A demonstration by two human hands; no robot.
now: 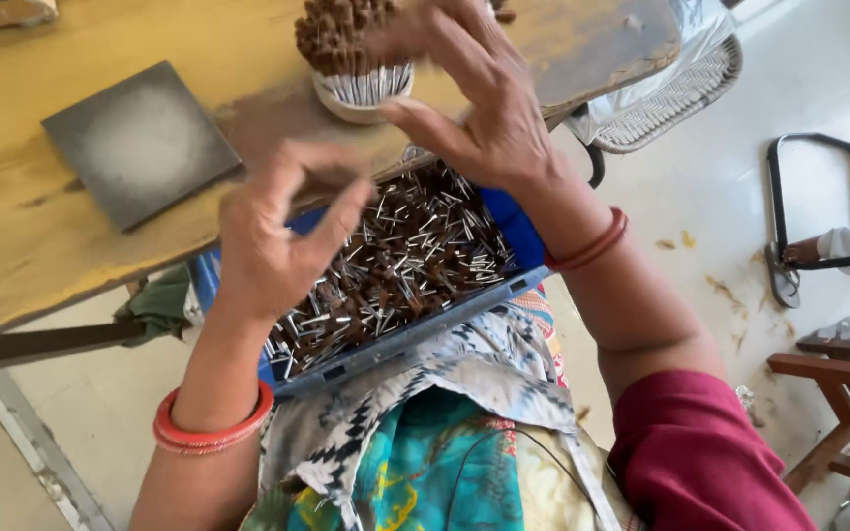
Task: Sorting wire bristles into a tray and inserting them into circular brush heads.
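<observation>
Your left hand [273, 241] hovers with its fingers spread and bare over the blue tray [518, 231] on your lap, holding nothing that shows. Your right hand [479, 98] is raised higher, fingers also spread, its fingertips at the upright bundle of brown-tipped sticks [346, 39] standing in a small pale cup [351, 98] on the table edge; it touches the bundle's side and top and does not clamp on it, and motion blur hides the exact contact.

The tray is full of short loose sticks [395, 261] with silvery ends, lying crossed in every direction. As you work, I would keep the right hand's touch on the bundle light and level so the tips stay even and the cup does not tip off the worn yellow table [41, 226], which it stands close to the edge of. Let the left hand drop low over the tray when it gathers, so loose sticks fall back in, not onto the patterned cloth [415, 433] on your lap.

Further out, a dark square slab [140, 143] lies flat on the table, well apart from the cup. A woven basket lined with clear plastic [676, 84] sits beyond the table's right end.
</observation>
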